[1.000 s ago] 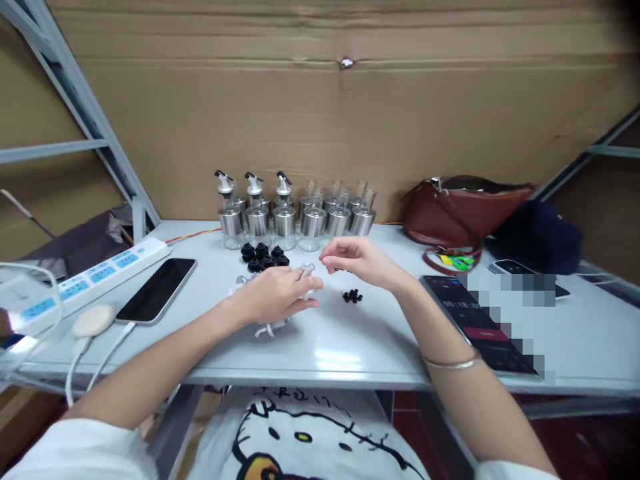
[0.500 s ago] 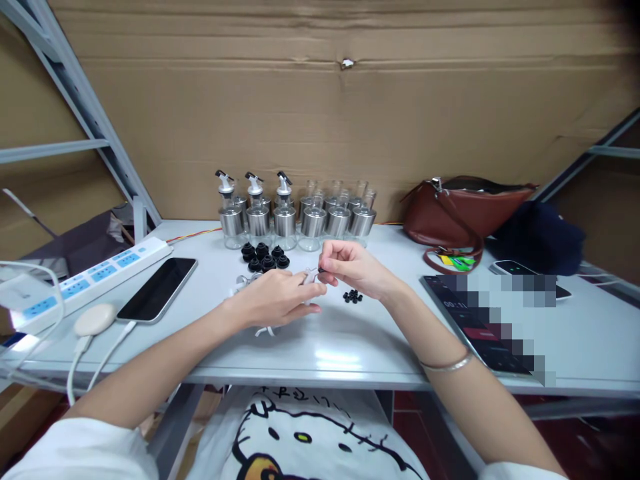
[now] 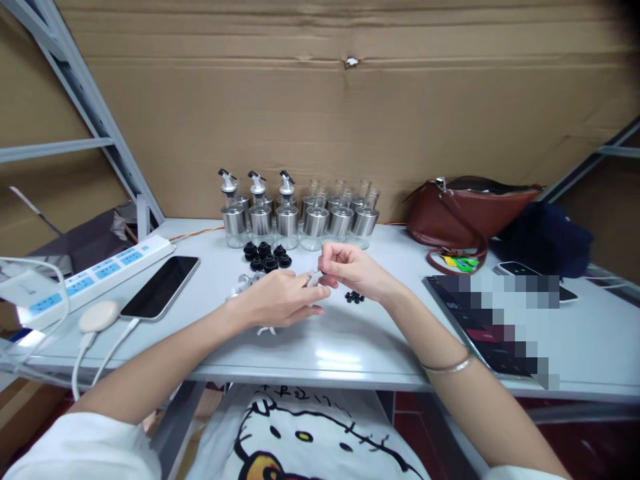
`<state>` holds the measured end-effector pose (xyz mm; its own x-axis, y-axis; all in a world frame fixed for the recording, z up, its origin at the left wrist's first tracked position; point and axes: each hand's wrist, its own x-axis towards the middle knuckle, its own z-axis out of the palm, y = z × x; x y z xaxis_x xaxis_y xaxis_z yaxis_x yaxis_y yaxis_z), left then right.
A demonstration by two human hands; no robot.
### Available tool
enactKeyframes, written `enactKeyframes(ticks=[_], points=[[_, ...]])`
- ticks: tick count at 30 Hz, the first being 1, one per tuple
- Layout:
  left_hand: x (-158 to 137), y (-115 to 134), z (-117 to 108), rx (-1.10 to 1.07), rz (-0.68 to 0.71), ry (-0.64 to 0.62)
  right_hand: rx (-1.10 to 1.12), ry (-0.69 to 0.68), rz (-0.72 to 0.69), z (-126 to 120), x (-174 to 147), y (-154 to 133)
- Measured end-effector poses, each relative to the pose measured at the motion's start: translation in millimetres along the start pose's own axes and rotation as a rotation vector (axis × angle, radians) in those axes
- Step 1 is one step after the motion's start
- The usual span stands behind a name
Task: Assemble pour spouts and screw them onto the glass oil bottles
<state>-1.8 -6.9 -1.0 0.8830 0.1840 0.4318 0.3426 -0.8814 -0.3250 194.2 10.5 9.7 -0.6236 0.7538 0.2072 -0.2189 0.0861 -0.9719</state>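
My left hand point(image 3: 283, 298) is closed on a small whitish spout piece point(image 3: 314, 279), its thumb and index finger gripping it. The fingertips of my right hand point(image 3: 353, 270) pinch a tiny dark part at the tip of that piece; my fingers hide most of it. Below my right hand lies a cluster of small black plugs point(image 3: 355, 297). Behind my left hand stand several black ribbed stoppers point(image 3: 270, 262). More pale spout parts point(image 3: 241, 287) lie on the table, partly covered by my left hand and wrist.
Several glass bottles with steel bands point(image 3: 316, 220) stand at the back, three fitted with pourer tops point(image 3: 257, 183). On the left are a power strip point(image 3: 107, 270), a phone point(image 3: 161, 288) and a round white charger point(image 3: 99, 317). A tablet point(image 3: 470, 327) and a brown bag point(image 3: 450, 213) lie right.
Both hands stay together in nearly the same place, with the right fingertips still at the tip of the spout piece. The whole view has shifted slightly.
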Motion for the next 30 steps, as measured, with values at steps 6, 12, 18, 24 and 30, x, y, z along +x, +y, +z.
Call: enactKeyframes(ticks=[6, 12, 18, 24, 30], points=[[0, 0, -2, 0.009, -0.001, 0.043, 0.258, -0.13, 0.089, 2, -5, -7], [-1, -2, -2, -0.038, 0.026, 0.027, 0.258, -0.263, 0.17, 0, -8, -10], [0, 0, 0, -0.019, 0.071, 0.06, 0.248, -0.337, 0.207, -3, -9, -5], [1, 4, 1, 0.012, 0.117, 0.067, 0.251, -0.462, 0.232, -7, -10, -1], [0, 3, 1, -0.053, 0.107, 0.044, 0.247, -0.47, 0.177, -5, -8, 1]])
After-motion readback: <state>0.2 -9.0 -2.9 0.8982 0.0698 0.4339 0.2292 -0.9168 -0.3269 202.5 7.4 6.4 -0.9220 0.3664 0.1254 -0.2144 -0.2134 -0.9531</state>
